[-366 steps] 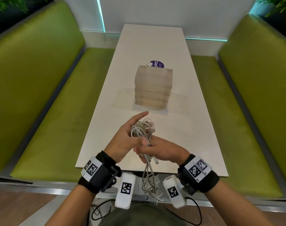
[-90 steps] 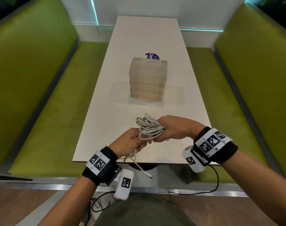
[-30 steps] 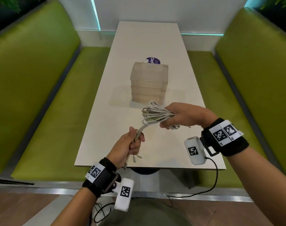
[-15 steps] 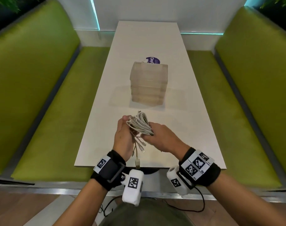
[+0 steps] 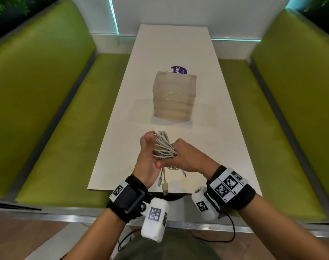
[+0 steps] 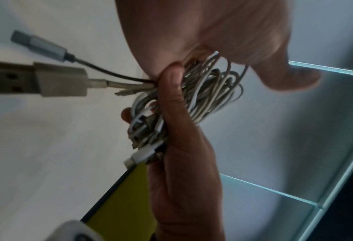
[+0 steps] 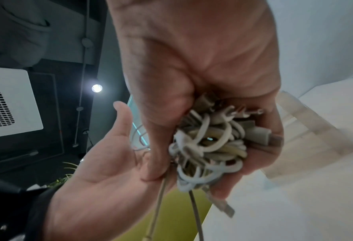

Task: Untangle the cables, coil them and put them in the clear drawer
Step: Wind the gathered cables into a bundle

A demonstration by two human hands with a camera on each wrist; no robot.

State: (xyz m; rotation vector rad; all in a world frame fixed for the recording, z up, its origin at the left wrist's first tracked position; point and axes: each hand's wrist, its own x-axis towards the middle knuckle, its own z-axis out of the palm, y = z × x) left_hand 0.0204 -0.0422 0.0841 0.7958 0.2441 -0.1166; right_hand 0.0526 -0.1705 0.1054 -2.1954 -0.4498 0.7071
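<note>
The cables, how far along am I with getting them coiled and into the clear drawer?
Done: most of the cables are gathered into one looped bundle. In hand: your right hand has its grip round the bundle, your left hand lies against it, and a few plug ends hang loose below. Left: tuck those ends in, then open the clear drawer unit, which looks closed on the table, and stow the coil.

A booth in a café or canteen-style seating area; a long white table (image 5: 171,53) runs between two green padded benches (image 5: 47,113) with high backs; teal light strips (image 5: 113,15) edge the pale wall behind; dark leafy plants (image 5: 8,6) sit above the bench backs; wood-look floor below.
</note>
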